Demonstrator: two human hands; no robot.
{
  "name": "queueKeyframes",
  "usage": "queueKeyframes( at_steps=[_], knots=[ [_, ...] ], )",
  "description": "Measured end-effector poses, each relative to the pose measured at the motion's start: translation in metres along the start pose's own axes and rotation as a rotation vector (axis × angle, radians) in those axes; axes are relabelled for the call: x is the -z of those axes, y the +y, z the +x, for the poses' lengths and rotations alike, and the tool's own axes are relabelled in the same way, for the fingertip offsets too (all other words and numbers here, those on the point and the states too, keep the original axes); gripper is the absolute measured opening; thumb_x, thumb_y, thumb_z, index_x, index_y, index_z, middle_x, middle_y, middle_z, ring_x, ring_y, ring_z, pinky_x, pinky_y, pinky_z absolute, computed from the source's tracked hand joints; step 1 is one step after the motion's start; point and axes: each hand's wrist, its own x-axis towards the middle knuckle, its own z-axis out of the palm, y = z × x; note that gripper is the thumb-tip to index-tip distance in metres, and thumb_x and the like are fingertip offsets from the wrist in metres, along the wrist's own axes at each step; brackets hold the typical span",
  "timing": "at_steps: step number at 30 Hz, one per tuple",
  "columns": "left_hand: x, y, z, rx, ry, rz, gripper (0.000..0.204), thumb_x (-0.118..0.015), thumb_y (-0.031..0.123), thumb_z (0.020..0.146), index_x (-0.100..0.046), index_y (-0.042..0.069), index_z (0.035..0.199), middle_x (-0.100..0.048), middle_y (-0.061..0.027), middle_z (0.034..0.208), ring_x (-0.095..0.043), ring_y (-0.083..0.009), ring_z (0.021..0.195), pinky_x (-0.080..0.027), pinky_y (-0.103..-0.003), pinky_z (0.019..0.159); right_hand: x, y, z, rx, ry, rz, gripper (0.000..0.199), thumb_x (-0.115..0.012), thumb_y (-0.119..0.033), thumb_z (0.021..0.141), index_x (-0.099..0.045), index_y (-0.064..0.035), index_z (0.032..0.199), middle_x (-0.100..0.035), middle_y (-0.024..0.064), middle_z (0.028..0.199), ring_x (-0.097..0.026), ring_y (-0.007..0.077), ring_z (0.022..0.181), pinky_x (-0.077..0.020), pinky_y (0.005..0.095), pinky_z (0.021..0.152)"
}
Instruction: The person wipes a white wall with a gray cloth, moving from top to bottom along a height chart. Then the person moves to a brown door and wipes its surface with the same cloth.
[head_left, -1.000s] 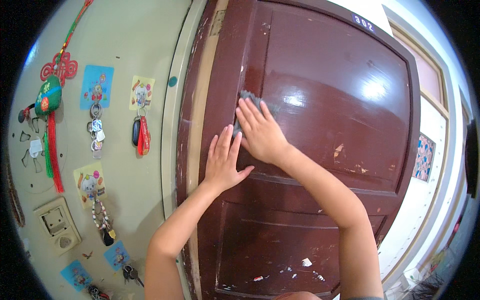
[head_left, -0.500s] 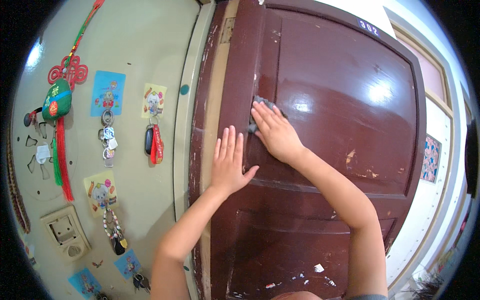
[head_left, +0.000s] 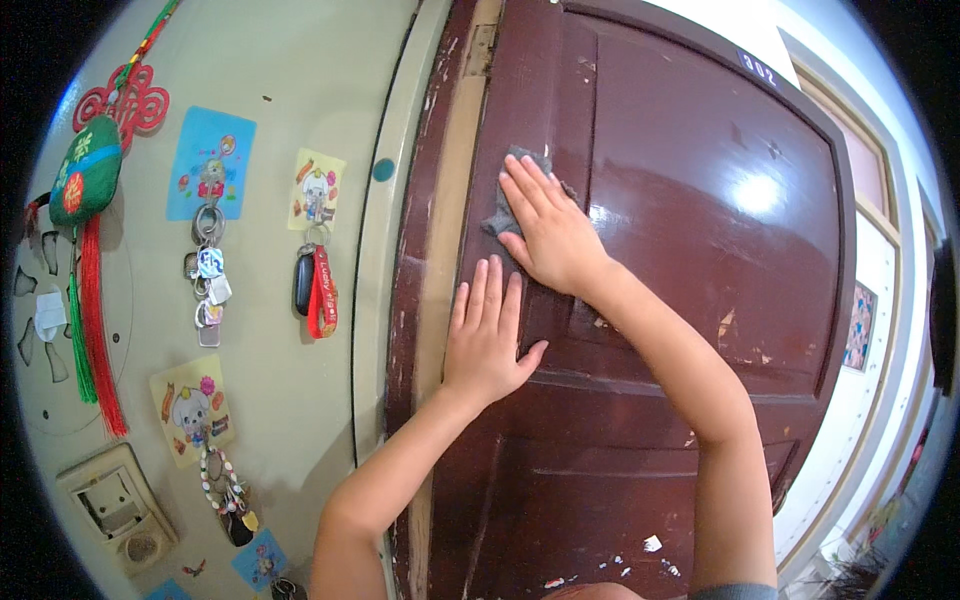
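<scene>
A dark red-brown wooden door [head_left: 700, 300] with raised panels fills the middle and right of the view, its paint chipped in places. Under my right hand [head_left: 555, 230] lies a grey cloth [head_left: 497, 215], pressed flat against the door's left upright beside the upper panel. The fingers are stretched out over the cloth, whose edges show past the fingertips and the palm. Lower and to the left, my left hand [head_left: 488, 335] rests flat on the same upright near the door's edge. Its fingers point up, the thumb stands apart, and it holds nothing.
On the light green surface at left hang keys on sticker hooks [head_left: 207, 225], a car key with a red strap [head_left: 318, 290], and a red knot ornament [head_left: 120, 100] with tassels. A lock box [head_left: 118, 505] sits lower left. Pale trim [head_left: 455, 190] runs beside the door.
My right hand and the cloth have slid slightly up along the door's upright. The left hand stays flat on the door, shown a little farther right as the whole view has shifted.
</scene>
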Motion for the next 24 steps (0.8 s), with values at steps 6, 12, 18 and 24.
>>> queueKeyframes(
  at_steps=[6,12,18,24],
  knots=[
    [0.008,0.0,0.001,-0.021,-0.008,0.03,0.087,-0.062,0.045,0.085,-0.024,-0.004,0.147,-0.015,-0.0272,0.155,-0.013,-0.038,0.146,-0.013,-0.049,0.117,-0.01,0.023,0.044,-0.091,0.105,-0.088,0.064,-0.054,-0.036,0.092,-0.038,0.0042,0.14,-0.031,0.0206,0.151,-0.025,0.0337,0.143,-0.0225,0.0488,0.116],
    [0.003,0.003,0.001,0.013,-0.012,0.006,0.088,-0.067,0.037,0.082,-0.025,-0.004,0.146,-0.018,-0.0269,0.154,-0.016,-0.0375,0.145,-0.014,-0.048,0.117,-0.023,0.029,0.066,-0.12,0.193,-0.245,0.059,-0.049,-0.037,0.094,-0.042,0.0028,0.138,-0.037,0.0178,0.149,-0.03,0.0303,0.141,-0.0225,0.0498,0.115],
    [-0.003,-0.001,-0.004,-0.027,0.096,-0.011,0.09,-0.066,0.034,0.082,-0.018,-0.005,0.148,-0.016,-0.0266,0.155,-0.014,-0.0387,0.145,-0.013,-0.051,0.117,-0.016,0.016,0.05,-0.011,0.112,-0.147,0.055,-0.049,-0.035,0.095,-0.044,-0.003,0.139,-0.037,0.0131,0.15,-0.029,0.0283,0.142,-0.0207,0.049,0.116],
    [-0.009,-0.002,-0.017,0.05,0.142,-0.023,0.093,-0.066,0.032,0.084,-0.01,-0.003,0.149,-0.011,-0.0273,0.155,-0.011,-0.0413,0.145,-0.013,-0.054,0.116,-0.01,-0.012,0.017,0.081,-0.007,-0.049,0.058,-0.052,-0.034,0.092,-0.044,-0.0013,0.139,-0.035,0.0124,0.152,-0.027,0.0262,0.143,-0.0174,0.048,0.117]
  ],
)
